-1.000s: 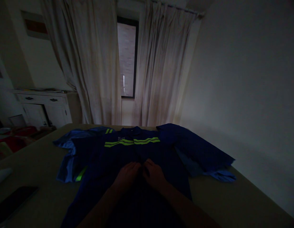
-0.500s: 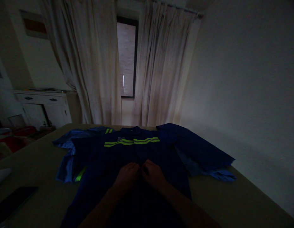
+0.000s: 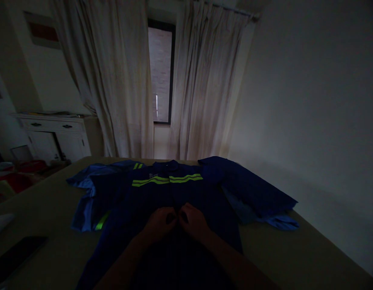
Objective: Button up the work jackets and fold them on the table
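Head view: the dark navy-blue fabric shirt point(image 3: 201, 197) with yellow-green chest stripes point(image 3: 186, 181) lies spread on the olive-brown surface point(image 3: 273, 253), the left hand point(image 3: 160, 221) and right hand point(image 3: 194, 221) closed in near-touching fingertip pinches on its front. Pale lettering point(image 3: 153, 175) on its chest is too small to read.

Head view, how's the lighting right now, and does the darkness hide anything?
Head view: dim light, the window among the brightest areas; head view: the navy work shirt nearly black lower down, its lime stripes distinct; head view: left hand and right hand in shadow, fingertip detail lost.
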The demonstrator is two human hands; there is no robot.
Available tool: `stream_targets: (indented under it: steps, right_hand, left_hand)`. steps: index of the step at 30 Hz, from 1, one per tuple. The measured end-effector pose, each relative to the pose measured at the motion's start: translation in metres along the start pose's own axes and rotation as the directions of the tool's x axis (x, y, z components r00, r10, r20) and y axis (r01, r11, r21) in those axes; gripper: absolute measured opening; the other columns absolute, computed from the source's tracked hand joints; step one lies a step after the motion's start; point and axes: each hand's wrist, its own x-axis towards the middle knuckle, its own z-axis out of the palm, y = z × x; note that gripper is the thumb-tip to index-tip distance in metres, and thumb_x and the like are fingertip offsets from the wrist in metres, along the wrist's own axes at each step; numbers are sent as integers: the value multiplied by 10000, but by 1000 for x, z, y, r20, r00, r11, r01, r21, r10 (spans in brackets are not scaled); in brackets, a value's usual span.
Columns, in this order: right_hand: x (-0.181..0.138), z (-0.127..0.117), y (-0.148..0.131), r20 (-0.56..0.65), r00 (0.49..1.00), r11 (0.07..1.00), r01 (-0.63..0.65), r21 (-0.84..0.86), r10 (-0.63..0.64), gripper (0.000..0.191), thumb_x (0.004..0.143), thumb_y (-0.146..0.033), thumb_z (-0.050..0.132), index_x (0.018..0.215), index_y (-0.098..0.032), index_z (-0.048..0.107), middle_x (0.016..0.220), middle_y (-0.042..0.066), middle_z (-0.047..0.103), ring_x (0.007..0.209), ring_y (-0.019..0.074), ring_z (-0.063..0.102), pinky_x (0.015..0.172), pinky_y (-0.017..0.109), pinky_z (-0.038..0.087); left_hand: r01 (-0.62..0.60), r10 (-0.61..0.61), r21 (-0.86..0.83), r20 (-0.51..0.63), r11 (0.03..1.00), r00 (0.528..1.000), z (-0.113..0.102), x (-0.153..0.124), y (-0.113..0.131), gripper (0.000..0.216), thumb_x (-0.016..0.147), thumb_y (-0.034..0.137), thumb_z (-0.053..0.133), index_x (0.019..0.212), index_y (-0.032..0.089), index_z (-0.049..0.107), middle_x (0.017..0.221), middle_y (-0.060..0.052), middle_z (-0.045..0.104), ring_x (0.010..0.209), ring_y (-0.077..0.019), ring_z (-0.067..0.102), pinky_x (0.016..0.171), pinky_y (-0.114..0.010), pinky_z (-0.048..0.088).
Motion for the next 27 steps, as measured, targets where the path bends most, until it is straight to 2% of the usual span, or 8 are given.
stream_targets:
  steps: [2, 8, 14, 16, 21, 27]
  right_hand:
    - [0, 1, 0, -7, 1000, 1000, 7, 11, -7, 84, 953, -252, 573, 980, -219, 645, 1017, 22, 652, 927, 165, 646, 808, 255, 438]
    - [-1, 3, 3, -32, 999, 999, 31, 24, -30, 67, 948, -227, 561, 977, -217, 621, 1010, 19, 643, 915, 161, 629, 806, 255, 431]
    - [-1, 0, 1, -23, 999, 999, 30, 41, -29, 69, 966, -226, 551, 972, -212, 618, 1000, 18, 640, 890, 155, 620, 803, 253, 433]
    - [-1, 0, 0, -29, 999, 998, 31, 54, -30, 82, 980, -234, 546, 966, -209, 622, 1004, 19, 642, 886, 151, 623, 802, 251, 434]
    - [0, 1, 3, -17, 999, 996, 42, 84, -40, 105, 987, -274, 578, 1012, -215, 661, 1033, 21, 658, 929, 155, 644, 816, 248, 447]
    - [1, 0, 4, 9, 999, 991, 43, 126, -45, 124, 975, -286, 616, 1055, -232, 694, 1069, 22, 672, 979, 159, 659, 853, 251, 460]
  left_hand:
    - [-11, 11, -14, 6, 1000, 1000, 1, 0, -2, 102, 890, 259, 590, 907, 229, 686, 861, 9, 728, 795, -167, 655, 706, -263, 446]
    - [-132, 135, 130, -15, 983, 991, 4, -4, -2, 155, 906, 174, 560, 997, 233, 670, 1008, -17, 720, 946, -187, 658, 859, -297, 462]
    - [-108, 109, 241, 8, 964, 994, 9, -1, 1, 159, 962, 172, 507, 1018, 221, 647, 1049, -43, 715, 1002, -209, 659, 907, -330, 463]
    - [-92, 99, 254, -16, 963, 995, 12, -1, 1, 160, 967, 164, 493, 1011, 216, 637, 1043, -48, 705, 998, -208, 652, 911, -334, 461]
    - [27, -18, 66, -130, 997, 991, 14, 4, -4, 111, 893, 153, 582, 943, 220, 656, 956, -16, 674, 899, -177, 634, 812, -287, 463]
    - [188, -187, -1, -49, 982, 981, 3, 11, -9, 89, 843, 284, 683, 854, 207, 726, 919, -15, 728, 892, -187, 669, 786, -285, 454]
